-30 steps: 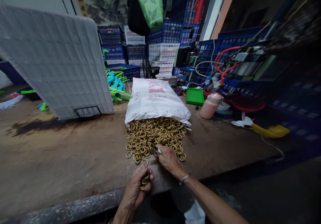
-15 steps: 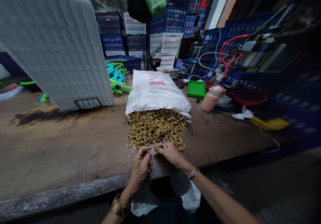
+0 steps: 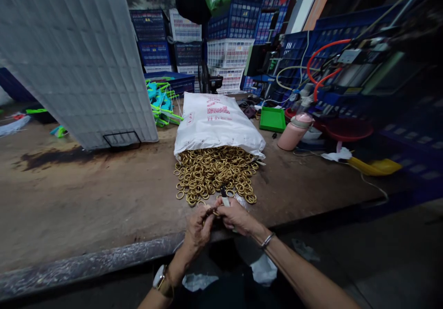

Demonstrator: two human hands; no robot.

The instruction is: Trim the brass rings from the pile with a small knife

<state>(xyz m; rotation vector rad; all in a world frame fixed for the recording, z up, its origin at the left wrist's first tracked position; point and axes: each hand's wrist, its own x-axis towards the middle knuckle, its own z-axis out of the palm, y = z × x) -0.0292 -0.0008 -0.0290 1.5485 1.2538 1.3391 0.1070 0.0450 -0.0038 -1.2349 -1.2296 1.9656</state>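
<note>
Many gold-coloured rings (image 3: 211, 172) spill from the mouth of a white woven sack (image 3: 218, 124) that lies on the table. Just in front of the pile, my left hand (image 3: 199, 226) is closed, its fingertips pinching a ring (image 3: 215, 213). My right hand (image 3: 237, 216) meets it there, thumb and finger at the same ring. A slim tool (image 3: 224, 197) with a pale body and a dark end sticks up from my right hand; its exact kind is unclear. The fingers partly hide the ring and the tool's lower part.
A large pale padded panel (image 3: 86, 69) stands at the left on a black wire stand (image 3: 122, 140). Right of the sack are a green tray (image 3: 272, 119), a pink bottle (image 3: 294, 133) and a yellow scoop (image 3: 375, 166). Stacked crates (image 3: 230, 52) fill the back.
My hands were slightly apart and have come together at a ring. The tool in my right hand now points up with its dark end showing. The view has tilted down slightly.
</note>
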